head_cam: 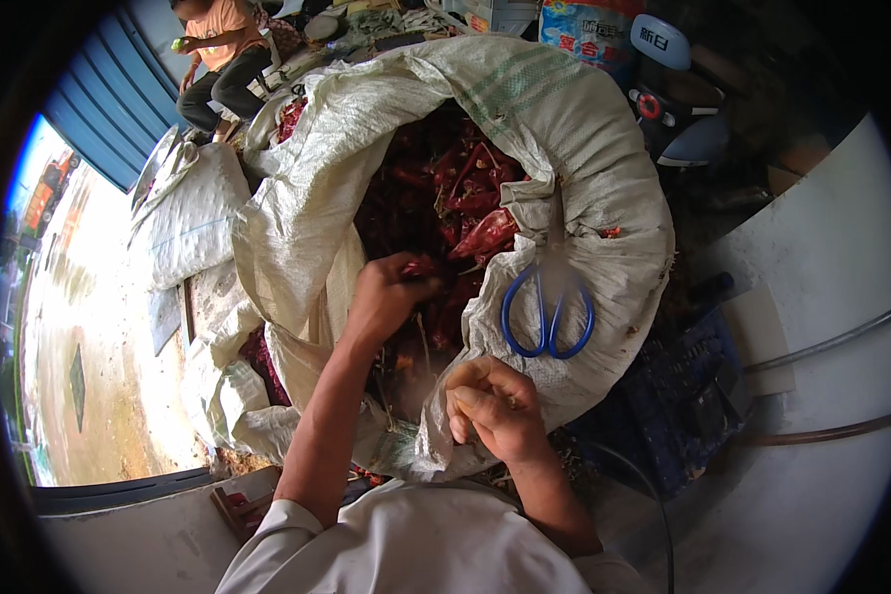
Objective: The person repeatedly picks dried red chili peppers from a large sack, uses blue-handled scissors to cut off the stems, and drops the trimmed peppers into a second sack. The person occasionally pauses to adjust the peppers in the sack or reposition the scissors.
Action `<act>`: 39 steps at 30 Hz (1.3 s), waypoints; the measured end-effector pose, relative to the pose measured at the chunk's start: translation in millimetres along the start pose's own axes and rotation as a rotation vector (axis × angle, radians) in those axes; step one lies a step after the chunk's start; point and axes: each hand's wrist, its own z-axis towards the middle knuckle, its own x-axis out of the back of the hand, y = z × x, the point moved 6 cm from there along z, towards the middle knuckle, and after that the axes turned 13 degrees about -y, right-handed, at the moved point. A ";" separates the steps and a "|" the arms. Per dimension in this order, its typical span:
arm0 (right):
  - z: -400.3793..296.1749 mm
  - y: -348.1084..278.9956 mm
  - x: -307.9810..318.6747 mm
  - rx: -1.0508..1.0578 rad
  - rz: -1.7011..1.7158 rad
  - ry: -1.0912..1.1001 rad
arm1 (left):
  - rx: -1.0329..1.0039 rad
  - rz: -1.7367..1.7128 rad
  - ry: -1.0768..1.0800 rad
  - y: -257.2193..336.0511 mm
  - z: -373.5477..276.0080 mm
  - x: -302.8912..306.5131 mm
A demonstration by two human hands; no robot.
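A large white woven sack [609,163] lies open before me, its rim rolled outward, with dried red chili peppers [482,185] inside. My left hand [392,293] reaches into the opening, its fingers curled at a red pepper [418,269]; whether it grips the pepper is not plain. Over the near rim, my right hand [496,407] is raised with its thumb and fingers curled together; a small pale bit shows between them, too small to name. Blue-handled scissors [548,315] rest on the right part of the rim, their blades partly hidden by a fold.
A stuffed white sack [193,215] and an open sack of red peppers [263,367] stand at the left. A seated person [223,59] is at the upper left. At the right are a scooter [672,96], a blue plastic crate [668,401] and a pale wall [824,297].
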 end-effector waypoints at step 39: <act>13.4 -18.6 -49.1 0.021 -1.185 0.047 | -0.323 0.000 -0.252 13.3 -143.7 -5.0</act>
